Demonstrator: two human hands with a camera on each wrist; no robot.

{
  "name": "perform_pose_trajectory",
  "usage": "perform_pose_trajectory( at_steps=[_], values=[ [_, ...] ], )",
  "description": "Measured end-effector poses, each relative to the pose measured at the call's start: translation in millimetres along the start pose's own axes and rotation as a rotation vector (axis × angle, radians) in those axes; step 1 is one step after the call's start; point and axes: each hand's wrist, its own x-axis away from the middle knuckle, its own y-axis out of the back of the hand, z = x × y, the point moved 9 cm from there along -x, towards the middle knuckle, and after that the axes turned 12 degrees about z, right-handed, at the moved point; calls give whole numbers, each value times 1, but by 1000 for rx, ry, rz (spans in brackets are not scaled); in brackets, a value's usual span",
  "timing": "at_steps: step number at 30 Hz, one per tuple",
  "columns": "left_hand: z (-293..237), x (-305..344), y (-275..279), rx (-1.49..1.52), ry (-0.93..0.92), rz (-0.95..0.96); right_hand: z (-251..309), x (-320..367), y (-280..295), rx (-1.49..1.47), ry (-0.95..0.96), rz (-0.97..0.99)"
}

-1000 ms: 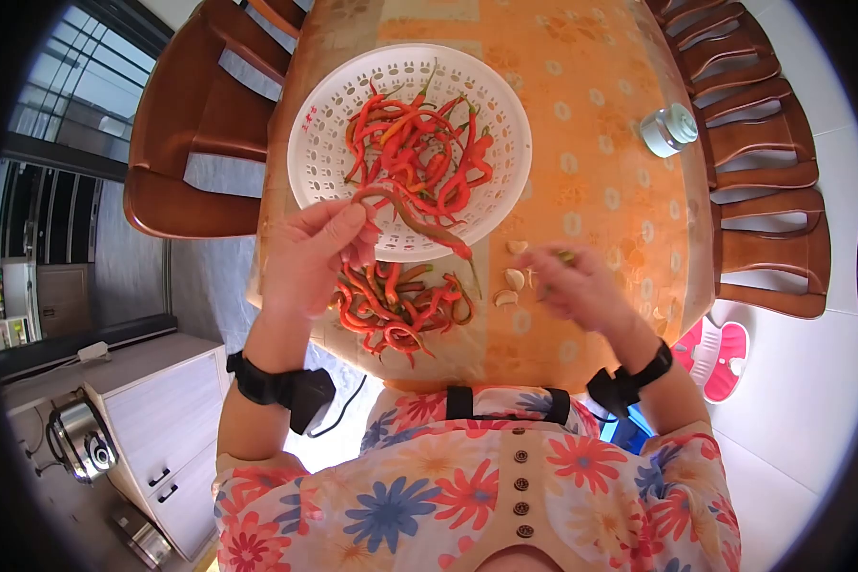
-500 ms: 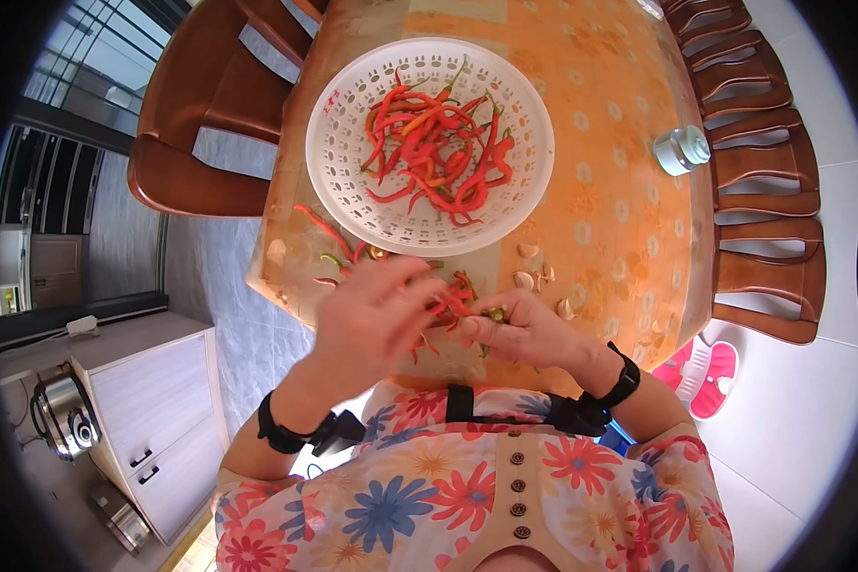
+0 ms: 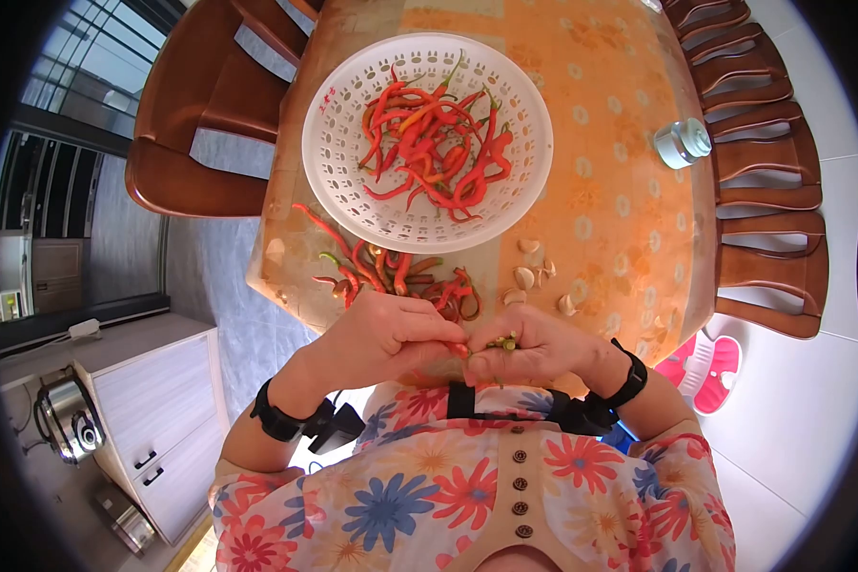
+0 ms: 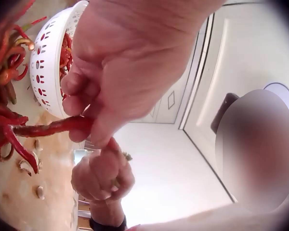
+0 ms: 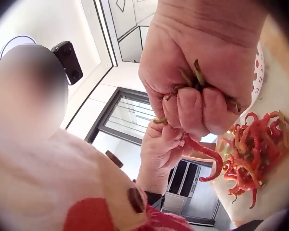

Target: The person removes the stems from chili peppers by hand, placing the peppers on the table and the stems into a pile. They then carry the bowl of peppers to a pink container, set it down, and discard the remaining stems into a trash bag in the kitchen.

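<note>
Close to the body at the table's near edge, my two hands meet. The left hand (image 3: 386, 336) pinches a red chili pepper (image 4: 55, 127) between thumb and fingers, its curved end hanging out below the hand in the right wrist view. My right hand (image 3: 539, 345) is curled round several green chili stems (image 5: 198, 72), which poke out between its fingers. Its thumb and forefinger grip the stem end of that same chili, right at the left fingertips. Just beyond the left hand lies a pile of red chilies (image 3: 362, 272) on the table.
A white plastic colander (image 3: 541, 143) with red chilies inside stands behind the pile. Several garlic cloves (image 3: 524, 278) lie right of the pile. A lidded jar (image 3: 682, 143) stands near the right table edge, beside wooden chairs (image 3: 767, 253).
The left hand has come down from the colander's near rim, and the right hand has moved in from beside the garlic. Both now meet at the chili, nearer the body.
</note>
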Motion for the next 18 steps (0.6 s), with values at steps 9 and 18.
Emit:
perform_pose_trajectory(
  at_steps=[9, 18],
  values=[
    [33, -7, 4, -133, 142, 30, 5, 23, 16, -225, -96, -87],
    [27, -14, 37, -412, 172, -151, -70, 126, 103, -216, -286, -764]
  ],
)
